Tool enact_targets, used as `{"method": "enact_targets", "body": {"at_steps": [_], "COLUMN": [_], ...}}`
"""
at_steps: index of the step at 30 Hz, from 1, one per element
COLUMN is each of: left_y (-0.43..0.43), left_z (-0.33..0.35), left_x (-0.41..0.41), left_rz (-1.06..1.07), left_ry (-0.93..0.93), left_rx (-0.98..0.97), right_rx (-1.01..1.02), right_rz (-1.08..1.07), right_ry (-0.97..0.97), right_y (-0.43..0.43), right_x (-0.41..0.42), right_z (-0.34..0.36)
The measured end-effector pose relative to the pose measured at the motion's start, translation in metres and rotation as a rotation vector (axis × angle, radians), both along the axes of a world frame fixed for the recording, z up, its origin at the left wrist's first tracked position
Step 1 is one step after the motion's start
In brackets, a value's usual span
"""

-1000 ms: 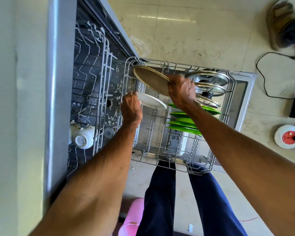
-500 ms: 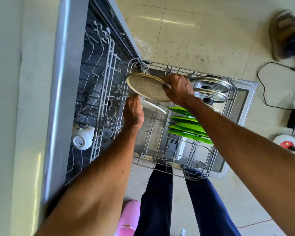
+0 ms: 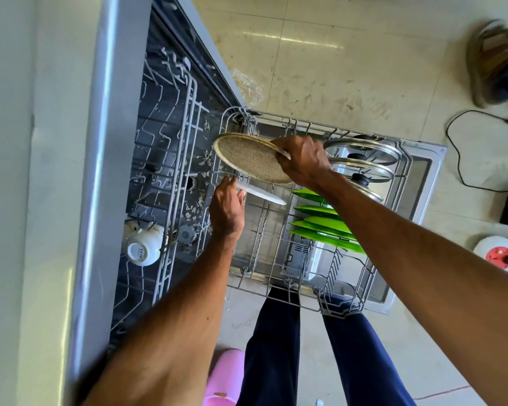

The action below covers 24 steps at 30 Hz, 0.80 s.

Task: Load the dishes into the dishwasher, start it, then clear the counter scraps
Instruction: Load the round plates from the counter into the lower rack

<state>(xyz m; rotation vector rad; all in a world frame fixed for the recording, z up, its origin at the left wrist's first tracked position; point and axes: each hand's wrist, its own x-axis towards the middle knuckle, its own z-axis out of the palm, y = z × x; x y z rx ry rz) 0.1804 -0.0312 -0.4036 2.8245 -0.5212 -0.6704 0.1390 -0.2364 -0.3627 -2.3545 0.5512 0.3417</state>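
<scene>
The dishwasher's lower rack [image 3: 279, 291] is pulled out over the open door. My right hand [image 3: 304, 159] grips a speckled tan plate [image 3: 247, 156] by its rim, tilted above the rack's far left corner. Just below it, my left hand [image 3: 226, 206] holds the edge of a white plate [image 3: 264, 194] standing in the rack. Several green plates [image 3: 326, 227] stand in the tines to the right. Glass pot lids [image 3: 364, 159] lean at the rack's far right.
The upper rack [image 3: 170, 159] inside the dishwasher holds white cups [image 3: 143, 247]. Food scraps lie on the dishwasher floor. My legs stand in front of the rack. A pink bin [image 3: 226, 376] sits below, and cables with a power socket [image 3: 499, 254] lie on the floor at right.
My right hand has carried the tan plate a little leftward over the rack corner. My left hand has shifted slightly on the white plate, which leans flatter.
</scene>
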Motion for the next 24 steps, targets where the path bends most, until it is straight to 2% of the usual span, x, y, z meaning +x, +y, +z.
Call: {"method": "enact_targets", "body": {"at_steps": [7,18,24], "left_y": [-0.004,-0.006,-0.008], "left_z": [0.0,0.002,0.002], "left_x": [0.001,0.001,0.002], "left_rz": [0.026,0.064,0.076], "left_ry": [0.021,-0.008,0.005], "left_rx": [0.007,-0.026,-0.043], "right_rx": [-0.067,-0.076,-0.038], "right_rz": [0.018,0.188,0.161], "right_ry": [0.093,0.029,-0.082], "right_y": [0.015,0.013,0.013], "right_x": [0.011,0.015,0.024], "right_z": [-0.006,0.001,0.008]}}
